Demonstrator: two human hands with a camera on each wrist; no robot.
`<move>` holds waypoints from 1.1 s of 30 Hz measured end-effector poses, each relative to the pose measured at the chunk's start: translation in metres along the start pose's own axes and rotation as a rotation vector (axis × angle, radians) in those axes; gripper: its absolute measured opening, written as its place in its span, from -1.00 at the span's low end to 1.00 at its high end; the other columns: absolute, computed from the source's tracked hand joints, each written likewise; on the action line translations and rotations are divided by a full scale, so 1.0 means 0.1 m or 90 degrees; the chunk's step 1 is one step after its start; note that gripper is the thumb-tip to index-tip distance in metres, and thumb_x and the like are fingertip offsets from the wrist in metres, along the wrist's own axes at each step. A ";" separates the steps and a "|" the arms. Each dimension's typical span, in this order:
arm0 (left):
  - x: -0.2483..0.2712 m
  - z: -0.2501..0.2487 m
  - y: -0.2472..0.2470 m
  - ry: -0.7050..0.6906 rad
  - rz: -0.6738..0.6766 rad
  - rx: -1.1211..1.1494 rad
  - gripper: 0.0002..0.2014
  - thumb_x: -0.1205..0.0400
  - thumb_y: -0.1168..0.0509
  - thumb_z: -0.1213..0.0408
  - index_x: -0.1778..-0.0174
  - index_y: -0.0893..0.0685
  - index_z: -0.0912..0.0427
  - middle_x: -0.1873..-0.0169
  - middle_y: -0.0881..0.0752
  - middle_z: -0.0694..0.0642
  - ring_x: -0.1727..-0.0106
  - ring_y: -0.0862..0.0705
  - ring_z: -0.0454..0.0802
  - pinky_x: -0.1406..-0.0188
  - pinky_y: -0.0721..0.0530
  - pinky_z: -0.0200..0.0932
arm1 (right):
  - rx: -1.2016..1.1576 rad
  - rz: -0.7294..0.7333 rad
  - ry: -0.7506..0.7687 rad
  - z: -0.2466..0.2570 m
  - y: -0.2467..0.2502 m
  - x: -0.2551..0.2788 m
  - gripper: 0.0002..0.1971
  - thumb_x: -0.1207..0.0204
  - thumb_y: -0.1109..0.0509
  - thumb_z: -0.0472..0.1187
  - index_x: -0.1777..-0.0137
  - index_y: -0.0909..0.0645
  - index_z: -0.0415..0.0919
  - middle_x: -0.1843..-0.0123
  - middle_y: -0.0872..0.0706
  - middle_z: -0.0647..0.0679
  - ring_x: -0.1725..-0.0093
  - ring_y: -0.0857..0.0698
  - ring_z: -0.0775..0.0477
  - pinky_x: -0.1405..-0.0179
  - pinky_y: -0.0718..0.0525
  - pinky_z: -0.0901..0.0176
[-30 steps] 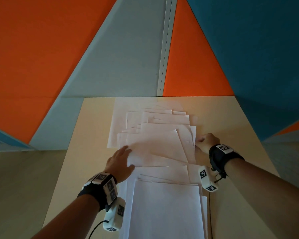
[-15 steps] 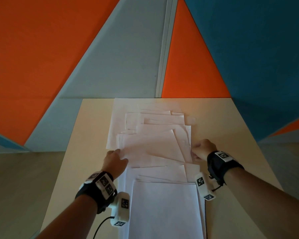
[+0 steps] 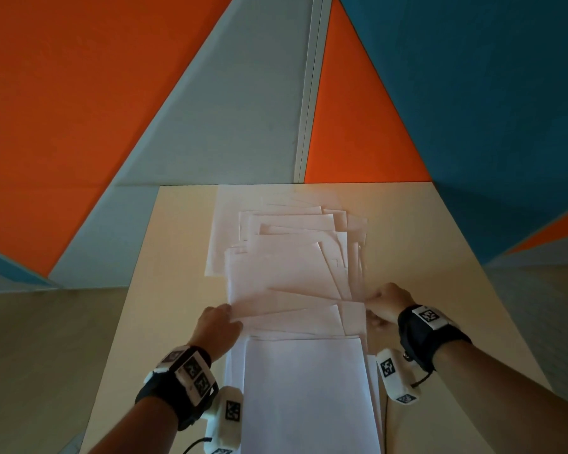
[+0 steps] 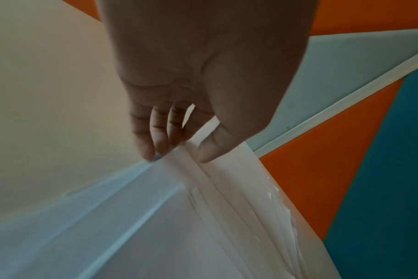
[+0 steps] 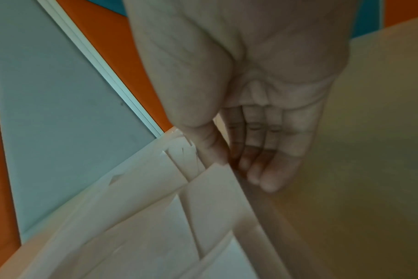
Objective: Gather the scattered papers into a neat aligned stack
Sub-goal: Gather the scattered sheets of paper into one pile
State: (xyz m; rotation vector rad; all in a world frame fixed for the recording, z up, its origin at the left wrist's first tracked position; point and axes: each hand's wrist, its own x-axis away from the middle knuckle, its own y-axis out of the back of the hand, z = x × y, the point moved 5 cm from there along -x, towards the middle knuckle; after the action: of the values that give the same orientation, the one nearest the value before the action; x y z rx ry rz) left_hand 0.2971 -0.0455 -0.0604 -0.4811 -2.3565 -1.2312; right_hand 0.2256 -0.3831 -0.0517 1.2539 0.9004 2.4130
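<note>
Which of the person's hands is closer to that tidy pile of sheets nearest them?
Left. The left hand sits right at the tidy pile's far left corner; the right hand is farther off, beyond the far right corner.

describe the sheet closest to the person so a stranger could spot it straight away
Start at the pale wooden table and follow the long run of white papers toward its near edge. The plain white sheet lying between the two wrists is the one: it lies on top, flat and square, while the sheets beyond it are fanned and crooked.
</note>
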 end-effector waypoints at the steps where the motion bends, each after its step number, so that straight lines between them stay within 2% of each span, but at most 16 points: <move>1: 0.04 -0.01 -0.05 -0.006 0.011 0.001 -0.68 -0.55 -0.28 0.34 -0.22 -0.64 0.31 -0.20 -0.60 0.31 -0.10 -0.61 0.22 -0.08 -0.56 -0.12 | -0.015 0.015 0.010 -0.02 -0.05 0.04 -0.91 -0.52 -0.36 -0.36 0.11 -0.69 -0.36 0.22 -0.81 -0.28 0.30 -0.79 -0.21 0.33 -0.84 0.07; 2: 0.07 -0.04 -0.08 -0.013 0.022 0.001 -0.61 -0.56 -0.28 0.33 -0.33 -0.58 0.30 -0.25 -0.54 0.28 -0.17 -0.58 0.20 -0.16 -0.52 -0.12 | -0.027 0.020 0.026 -0.03 -0.10 0.06 -0.90 -0.52 -0.35 -0.39 0.12 -0.69 -0.40 0.25 -0.79 -0.26 0.32 -0.77 -0.18 0.34 -0.83 0.10; 4: 0.12 -0.11 -0.12 -0.027 0.036 0.011 -0.48 -0.59 -0.28 0.34 -0.50 -0.44 0.27 -0.34 -0.45 0.23 -0.32 -0.52 0.18 -0.28 -0.45 -0.16 | -0.069 0.011 0.052 -0.03 -0.17 0.09 -0.87 -0.51 -0.33 -0.41 0.12 -0.72 -0.43 0.27 -0.76 -0.25 0.33 -0.77 -0.15 0.22 -0.85 0.08; 7: 0.17 -0.12 -0.08 -0.025 0.020 0.024 -0.41 -0.59 -0.28 0.36 -0.57 -0.33 0.27 -0.42 -0.42 0.25 -0.42 -0.48 0.19 -0.37 -0.42 -0.11 | -0.124 -0.005 0.077 -0.07 -0.18 0.11 -0.86 -0.50 -0.35 -0.38 0.14 -0.76 -0.33 0.25 -0.80 -0.19 0.28 -0.79 -0.11 0.04 -0.85 0.03; 10: 0.24 0.03 0.00 0.030 -0.016 0.009 -0.44 -0.57 -0.24 0.37 -0.53 -0.36 0.31 -0.40 -0.44 0.33 -0.39 -0.50 0.27 -0.38 -0.45 -0.02 | -0.057 -0.035 0.078 -0.17 -0.08 0.18 -0.85 -0.51 -0.34 -0.34 0.12 -0.76 -0.23 0.24 -0.84 -0.18 0.29 -0.81 -0.11 0.12 -0.84 0.09; 14: 0.39 0.25 -0.07 0.092 -0.014 0.001 -0.56 -0.56 -0.25 0.26 -0.36 -0.52 0.34 -0.25 -0.65 0.34 -0.28 -0.61 0.28 -0.27 -0.55 -0.04 | -0.011 -0.011 0.029 -0.35 -0.04 0.32 -0.82 -0.50 -0.30 -0.40 0.15 -0.74 -0.43 0.26 -0.84 -0.34 0.40 -0.75 -0.15 0.37 -0.78 0.17; 16: 0.44 0.22 -0.13 0.077 -0.008 0.016 -0.58 -0.57 -0.24 0.25 -0.34 -0.57 0.31 -0.18 -0.71 0.30 -0.23 -0.65 0.26 -0.24 -0.57 -0.06 | -0.032 0.015 0.021 -0.39 -0.11 0.36 -0.85 -0.50 -0.32 -0.42 0.17 -0.73 -0.44 0.28 -0.81 -0.30 0.38 -0.76 -0.13 0.41 -0.77 0.21; 18: 0.47 0.13 -0.17 0.040 -0.008 0.020 -0.58 -0.60 -0.23 0.29 -0.38 -0.57 0.30 -0.26 -0.66 0.29 -0.30 -0.60 0.24 -0.30 -0.51 -0.07 | -0.085 0.044 0.039 -0.38 -0.21 0.40 -0.85 -0.52 -0.34 -0.40 0.18 -0.74 -0.40 0.27 -0.78 -0.22 0.32 -0.78 -0.10 0.30 -0.81 0.19; 21: 0.50 0.05 -0.17 0.018 -0.014 0.045 -0.50 -0.63 -0.23 0.33 -0.53 -0.44 0.27 -0.40 -0.53 0.28 -0.43 -0.51 0.20 -0.44 -0.40 -0.05 | -0.158 0.029 0.068 -0.35 -0.25 0.45 -0.84 -0.51 -0.34 -0.37 0.16 -0.77 -0.27 0.27 -0.78 -0.16 0.27 -0.79 -0.06 0.15 -0.83 0.18; 24: 0.59 0.15 -0.14 0.024 -0.034 0.034 -0.50 -0.62 -0.23 0.32 -0.52 -0.44 0.28 -0.42 -0.51 0.29 -0.42 -0.52 0.22 -0.44 -0.42 -0.05 | -0.081 -0.021 0.086 -0.44 -0.16 0.54 -0.79 -0.50 -0.28 -0.33 0.11 -0.75 -0.12 0.24 -0.78 -0.07 0.19 -0.78 -0.08 0.13 -0.75 0.19; 26: 0.70 0.25 -0.16 0.039 -0.024 0.011 -0.52 -0.60 -0.23 0.31 -0.48 -0.49 0.28 -0.39 -0.54 0.30 -0.37 -0.56 0.23 -0.38 -0.48 -0.06 | 0.005 -0.031 0.064 -0.57 -0.11 0.63 -0.78 -0.52 -0.25 -0.32 0.08 -0.75 -0.20 0.20 -0.81 -0.13 0.11 -0.80 -0.19 0.07 -0.75 0.10; 28: 0.82 0.32 -0.23 0.036 0.007 -0.014 -0.59 -0.60 -0.22 0.31 -0.38 -0.58 0.28 -0.30 -0.62 0.30 -0.28 -0.61 0.23 -0.31 -0.55 -0.05 | 0.034 -0.006 0.027 -0.68 -0.15 0.72 -0.77 -0.51 -0.24 -0.33 0.13 -0.75 -0.36 0.27 -0.83 -0.23 0.23 -0.80 -0.23 0.13 -0.80 0.06; 30: 0.94 0.30 -0.31 0.016 0.034 -0.015 -0.66 -0.56 -0.19 0.29 -0.21 -0.67 0.30 -0.21 -0.66 0.33 -0.12 -0.65 0.24 -0.22 -0.63 -0.01 | -0.016 0.035 0.003 -0.75 -0.27 0.79 -0.81 -0.48 -0.28 -0.38 0.24 -0.71 -0.40 0.36 -0.80 -0.25 0.39 -0.76 -0.18 0.24 -0.83 0.08; 31: 0.97 0.29 -0.34 0.015 0.039 0.004 -0.66 -0.54 -0.19 0.28 -0.18 -0.68 0.29 -0.21 -0.64 0.32 -0.08 -0.65 0.23 -0.20 -0.63 -0.02 | -0.057 0.051 -0.001 -0.75 -0.33 0.82 -0.84 -0.48 -0.31 -0.40 0.25 -0.69 -0.39 0.34 -0.80 -0.27 0.38 -0.76 -0.16 0.22 -0.86 0.06; 33: 1.00 0.30 -0.37 0.021 0.036 0.027 -0.65 -0.56 -0.22 0.32 -0.25 -0.65 0.27 -0.26 -0.59 0.30 -0.15 -0.64 0.25 -0.20 -0.60 -0.06 | -0.110 0.064 0.011 -0.72 -0.41 0.87 -0.87 -0.46 -0.32 -0.43 0.20 -0.70 -0.43 0.23 -0.82 -0.32 0.29 -0.78 -0.17 0.06 -0.86 -0.03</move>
State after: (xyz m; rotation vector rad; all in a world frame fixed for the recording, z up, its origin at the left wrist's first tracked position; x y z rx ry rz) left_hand 0.1883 -0.0308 -0.0481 -0.5071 -2.3208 -1.1520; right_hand 0.1142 -0.3368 -0.0535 1.2432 0.6309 2.5197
